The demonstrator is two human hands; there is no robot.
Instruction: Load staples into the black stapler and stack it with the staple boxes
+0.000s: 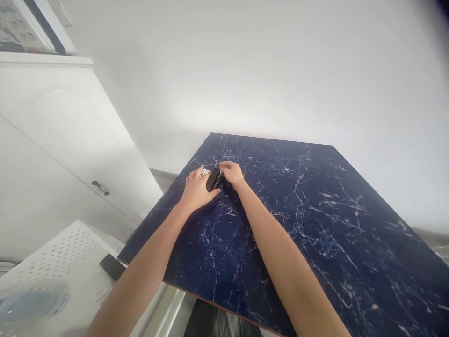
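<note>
Wall: A plain white wall (245,70) is standing behind the work surface and filling the upper view.

Tabletop: A dark blue tabletop (315,224) with white and tan marble veining is extending across the centre and right of the view.

Cabinet: A white cabinet (70,140) is standing to the left of the tabletop, and a dark metal drawer handle (100,187) is fixed to its front.

Lower left: A white perforated panel (59,262) is lying below the tabletop's near-left edge, beside a dark rectangular piece (112,267).

Arms: The person's left forearm (140,276) and right forearm (280,252) are reaching forward from the bottom of the view and converging on the far-left part of the tabletop.

Left hand: The left hand (198,189) is resting palm down on the tabletop, directly beside the object.

Right hand: The right hand (231,173) is arching over the object's upper end.

Fingers: The left fingers (196,175) are lying slightly spread, with the thumb reaching the object's lower side. The right fingers (224,165) are curving close together. Whether they are pinching the object, I cannot tell.

Object: A small black oval object (213,180) with a glossy surface is sitting between both hands, low against the tabletop. Its exact kind cannot be determined from this view.
</note>
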